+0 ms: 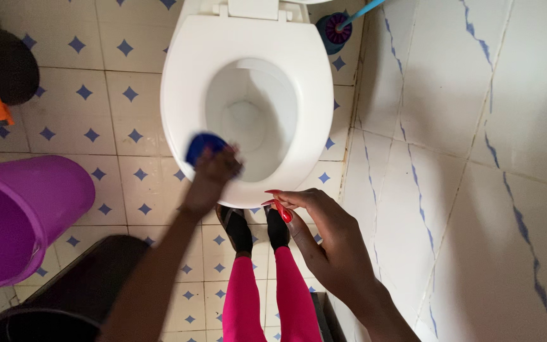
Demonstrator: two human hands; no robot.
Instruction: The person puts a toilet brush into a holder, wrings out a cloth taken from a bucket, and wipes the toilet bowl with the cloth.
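Left hand [213,170] fingers are clamped on a blue sponge [202,145], pressed to the toilet seat [185,82] at its near-left rim. Right hand [324,237] hovers loose, fingers apart, empty. Judging by position, wiping seems underway; far rim remains.

The toilet seat [178,95] lies open to reach from the front and above. A tiled wall [476,126] stands close on its right, with a brush holder [332,31] wedged between. A purple bucket [20,215] and black bin [64,297] crowd the floor [115,95] at left.
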